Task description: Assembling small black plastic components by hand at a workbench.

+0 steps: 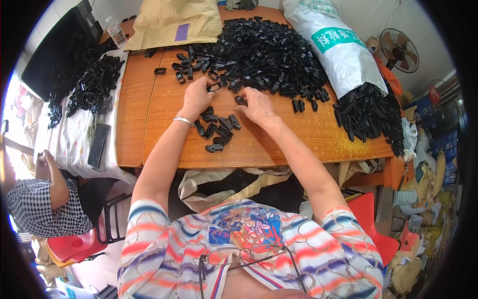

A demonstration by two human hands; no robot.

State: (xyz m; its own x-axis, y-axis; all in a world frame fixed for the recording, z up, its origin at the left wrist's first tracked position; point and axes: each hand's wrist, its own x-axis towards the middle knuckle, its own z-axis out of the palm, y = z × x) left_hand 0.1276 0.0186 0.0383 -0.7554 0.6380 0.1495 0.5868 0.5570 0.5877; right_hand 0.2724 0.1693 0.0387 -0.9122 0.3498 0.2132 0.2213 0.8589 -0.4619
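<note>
My left hand (pixel 197 97) pinches a small black plastic part with openings in it (pixel 214 87) between thumb and fingers, at the near edge of a big heap of similar black parts (pixel 271 52). To its right, my right hand (pixel 258 106) is closed on another small black plastic part (pixel 240 100), mostly covered by the fingers. The two parts are apart from each other. Between my forearms, a small group of loose black parts (pixel 217 130) lies on the brown wooden table (pixel 169 142). Some show hollow cells; others lie on their sides.
A brown paper sack (pixel 174 25) stands behind the heap. At right, a white sack (pixel 338 47) spills long black pieces (pixel 361 114) over the table edge. On the left side table are more black pieces (pixel 94 84) and a phone (pixel 98 145). Another person (pixel 47 199) sits at far left.
</note>
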